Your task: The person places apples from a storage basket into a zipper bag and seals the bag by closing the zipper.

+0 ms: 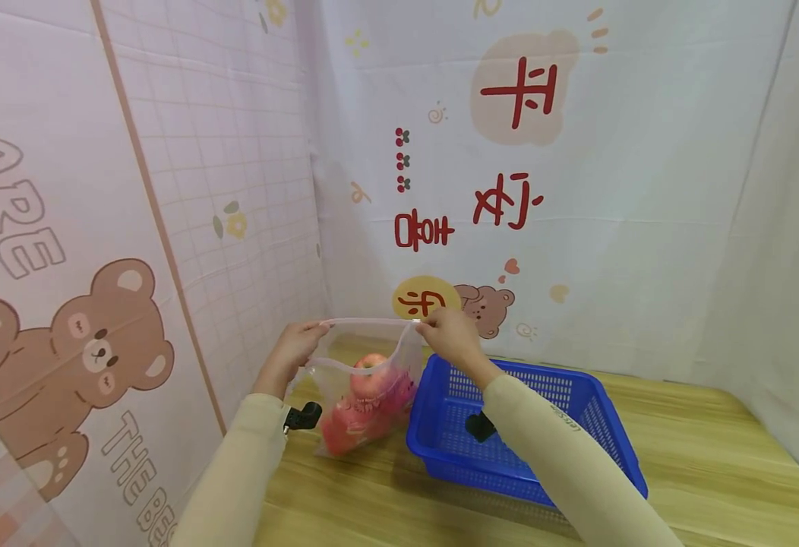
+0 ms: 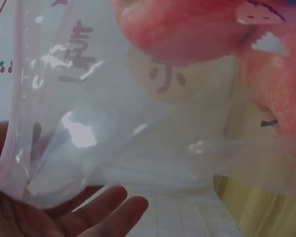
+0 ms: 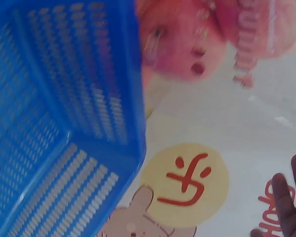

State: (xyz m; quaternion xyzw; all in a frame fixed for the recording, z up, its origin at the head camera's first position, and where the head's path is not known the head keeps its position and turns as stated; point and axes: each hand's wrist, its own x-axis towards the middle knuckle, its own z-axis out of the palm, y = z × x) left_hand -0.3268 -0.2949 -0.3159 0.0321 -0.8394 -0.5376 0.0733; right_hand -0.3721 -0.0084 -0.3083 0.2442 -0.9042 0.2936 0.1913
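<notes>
A clear plastic zip bag with a pinkish rim and printed lettering stands on the table, its mouth spread apart. Several red apples fill its lower part, one apple showing near the opening. My left hand pinches the left end of the bag's rim; in the left wrist view its other fingers extend below the plastic. At the opposite end, my right hand pinches the rim. Only some right-hand fingers enter the right wrist view, at its edge.
Just right of the bag sits a blue perforated plastic basket, partly under my right forearm. The wood-grain table meets printed cloth walls at the back and left.
</notes>
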